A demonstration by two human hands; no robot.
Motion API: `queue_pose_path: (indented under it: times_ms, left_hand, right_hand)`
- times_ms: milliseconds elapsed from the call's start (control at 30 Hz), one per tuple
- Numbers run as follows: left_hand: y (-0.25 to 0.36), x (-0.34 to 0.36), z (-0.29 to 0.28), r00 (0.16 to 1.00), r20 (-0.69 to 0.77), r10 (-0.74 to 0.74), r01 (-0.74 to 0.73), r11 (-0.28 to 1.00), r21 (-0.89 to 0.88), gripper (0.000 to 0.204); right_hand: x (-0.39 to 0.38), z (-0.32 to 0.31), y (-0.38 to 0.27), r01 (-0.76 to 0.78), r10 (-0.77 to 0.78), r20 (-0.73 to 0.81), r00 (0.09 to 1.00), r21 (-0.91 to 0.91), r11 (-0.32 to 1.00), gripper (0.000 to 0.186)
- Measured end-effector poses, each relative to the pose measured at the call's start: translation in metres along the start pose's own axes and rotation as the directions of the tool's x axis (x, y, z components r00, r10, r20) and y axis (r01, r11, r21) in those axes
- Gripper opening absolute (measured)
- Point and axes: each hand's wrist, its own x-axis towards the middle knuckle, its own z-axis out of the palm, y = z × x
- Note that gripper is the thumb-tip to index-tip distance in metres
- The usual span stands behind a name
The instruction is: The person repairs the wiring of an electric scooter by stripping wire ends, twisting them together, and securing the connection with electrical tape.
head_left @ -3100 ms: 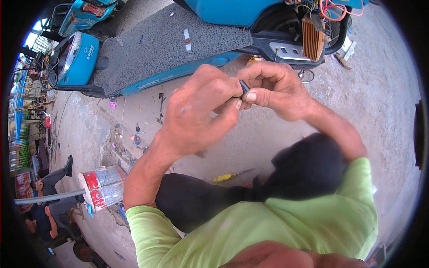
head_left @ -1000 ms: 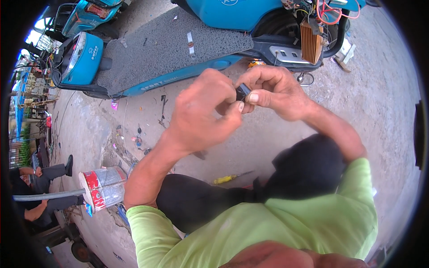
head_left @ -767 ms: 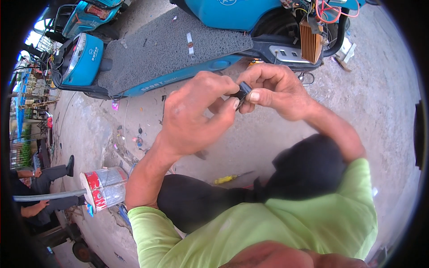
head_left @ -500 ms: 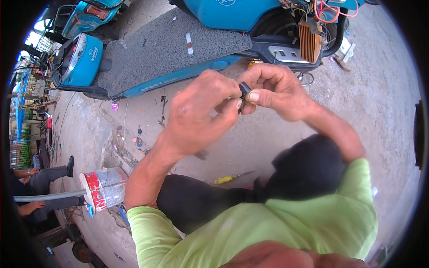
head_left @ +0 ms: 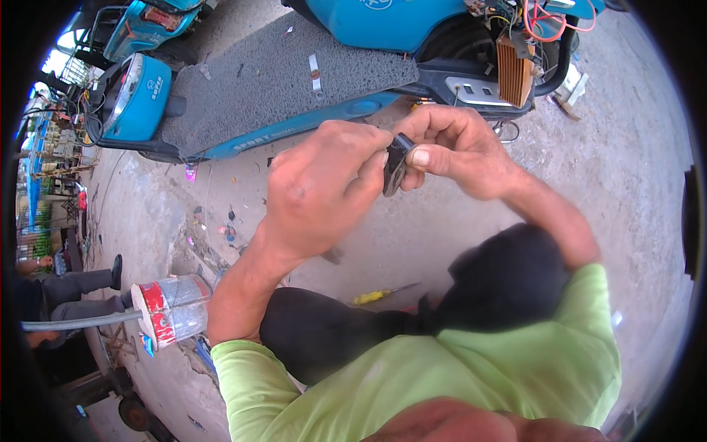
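Note:
In front of me, a small black part [head_left: 395, 166] is held up between both hands, its flat lower end showing a slot or opening. My right hand [head_left: 458, 153] pinches it from the right, with the thumb pressed on its side and the fingers curled behind. My left hand [head_left: 317, 188] is closed on its left side, the index finger and thumb at the part's edge. The left hand's other fingers are mostly hidden behind its back. What exactly the part is cannot be made out.
A blue electric scooter [head_left: 294, 132] with a grey footboard lies across the far side, with loose wires [head_left: 549, 22] and a finned copper-coloured box [head_left: 515, 72] at its right. A yellow screwdriver [head_left: 372, 296] is on the ground near my knees. A red-and-white bucket [head_left: 173, 309] stands left, near a seated person [head_left: 74, 291].
The black part has turned so that more of its flat lower side shows. My left hand has shifted slightly left, while my right hand stays nearly in place.

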Motion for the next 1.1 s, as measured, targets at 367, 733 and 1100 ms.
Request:
queue_pose_path:
  times_ms: [367,733,1100]
  left_hand:
    - [-0.004,0.001,-0.002,0.986,0.072,0.152,-0.161,0.975,0.152,0.023]
    - [-0.005,-0.003,0.004,0.989,0.134,0.065,-0.085,0.984,0.156,0.022]
    - [-0.006,-0.01,0.015,0.993,0.02,-0.119,0.121,0.981,-0.149,0.018]
  right_hand:
    - [0.001,0.001,-0.002,-0.085,0.085,-0.004,0.996,-0.094,0.992,0.024]
    - [0.001,0.003,-0.004,-0.078,0.081,0.021,0.997,-0.099,0.992,0.022]
    - [0.002,0.0,0.001,-0.113,0.115,0.041,0.993,-0.04,0.993,0.026]
